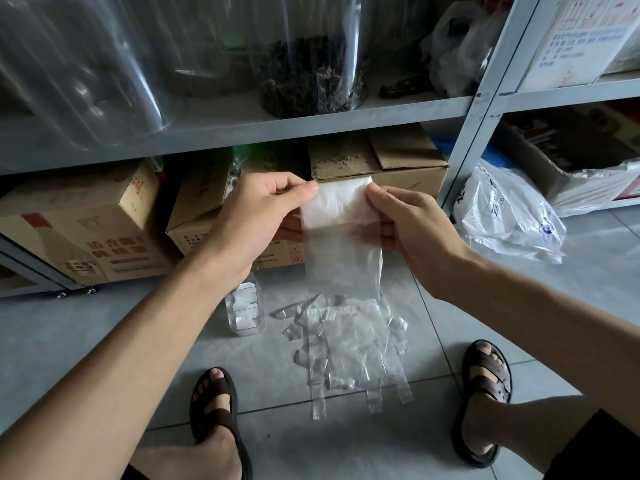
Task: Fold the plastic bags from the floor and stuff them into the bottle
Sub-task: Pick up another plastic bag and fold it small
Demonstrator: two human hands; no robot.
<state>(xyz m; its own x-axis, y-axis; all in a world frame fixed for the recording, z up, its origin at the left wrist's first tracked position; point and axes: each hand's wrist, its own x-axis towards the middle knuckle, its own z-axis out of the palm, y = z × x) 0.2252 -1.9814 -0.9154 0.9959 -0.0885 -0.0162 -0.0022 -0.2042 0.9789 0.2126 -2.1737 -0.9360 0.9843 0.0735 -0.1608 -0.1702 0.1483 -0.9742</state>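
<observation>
A clear plastic bag [341,244] hangs in the air in front of me, its top part folded over. My left hand [256,220] pinches its upper left corner and my right hand [401,226] pinches its upper right edge, fingers behind the sheet. Below on the grey tiles lies a loose pile of several clear plastic bags [353,344]. A clear plastic bottle [244,311] stands on the floor left of the pile, partly hidden by my left forearm, with folded bags inside it.
A grey metal shelf unit [242,133] stands ahead, with cardboard boxes [86,230] under its lowest shelf and jars above. A crumpled printed plastic bag [509,216] lies at the right by the shelf post. My sandalled feet [216,407] flank the pile.
</observation>
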